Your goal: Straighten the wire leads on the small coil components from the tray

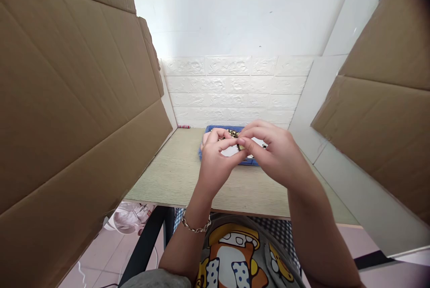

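Note:
My left hand (218, 151) and my right hand (272, 149) meet over a shallow blue tray (225, 127). Their fingertips pinch a small pale-yellow piece with dark marks (240, 147) between them. Fingers hide most of this piece, so its exact kind is not clear. Inside the tray, several small gold and black parts (233, 133) lie at the back. Something flat and white (229, 151) also shows in the tray below my fingers. A chain bracelet (196, 229) circles my left wrist.
The tray stands on a light wooden table (174, 167) near the white brick-patterned wall (235, 84). A red marker (183, 126) lies at the back left. Large cardboard panels rise on the left (77, 91) and right (379, 113).

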A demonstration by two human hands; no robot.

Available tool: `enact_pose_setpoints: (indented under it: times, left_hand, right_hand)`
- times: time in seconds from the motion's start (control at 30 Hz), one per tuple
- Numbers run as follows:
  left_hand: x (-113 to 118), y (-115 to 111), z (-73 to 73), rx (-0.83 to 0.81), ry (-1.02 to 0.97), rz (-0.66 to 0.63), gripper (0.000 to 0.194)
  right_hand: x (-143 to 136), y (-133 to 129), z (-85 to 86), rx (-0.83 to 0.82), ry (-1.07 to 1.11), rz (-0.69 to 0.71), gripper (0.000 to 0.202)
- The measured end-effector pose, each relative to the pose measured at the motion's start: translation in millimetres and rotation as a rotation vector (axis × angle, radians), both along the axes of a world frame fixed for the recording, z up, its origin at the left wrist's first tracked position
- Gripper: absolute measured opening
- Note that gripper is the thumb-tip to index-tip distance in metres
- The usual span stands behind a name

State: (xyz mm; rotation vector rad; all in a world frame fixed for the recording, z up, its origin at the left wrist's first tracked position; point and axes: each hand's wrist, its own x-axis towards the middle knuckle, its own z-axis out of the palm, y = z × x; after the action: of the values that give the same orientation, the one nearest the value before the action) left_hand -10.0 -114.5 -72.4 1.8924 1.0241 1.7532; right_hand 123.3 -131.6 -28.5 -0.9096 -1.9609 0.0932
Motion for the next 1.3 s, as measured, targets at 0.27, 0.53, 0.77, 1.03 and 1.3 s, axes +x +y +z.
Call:
enact_pose_setpoints:
  times: [0.27,0.53,0.77,1.03,1.3]
  left_hand:
    - [4.5,23.5,16.7,-0.290,-0.458,-0.517,0.019]
    - [13.1,2.0,47.4,-0.578,-0.904,-1.126,0.025]
    - [22.6,-19.9,45.5,-0.668,-0.946,-1.284,0.026]
    - [21.1,-30.5,40.5,-0.711,-0.975,-1.276,0.029]
    - [20.1,-31.8,36.6,-0.682,-0.943,-1.250,0.027]
  right_hand:
    - [-13.8,-8.1,11.5,0.336,0.408,-0.046,0.009]
    - [-18.0,-6.6,11.8,0.468,0.406,-0.116,0.011]
    - [-14.9,-21.8,8.4,0.589,0.327,-0.095,0.024]
    - [-12.0,-32.3,4.4,0.579,0.297,-0.108,0.029]
    - [-8.3,-34.7,2.6,0.584,0.259,-0.058,0.030]
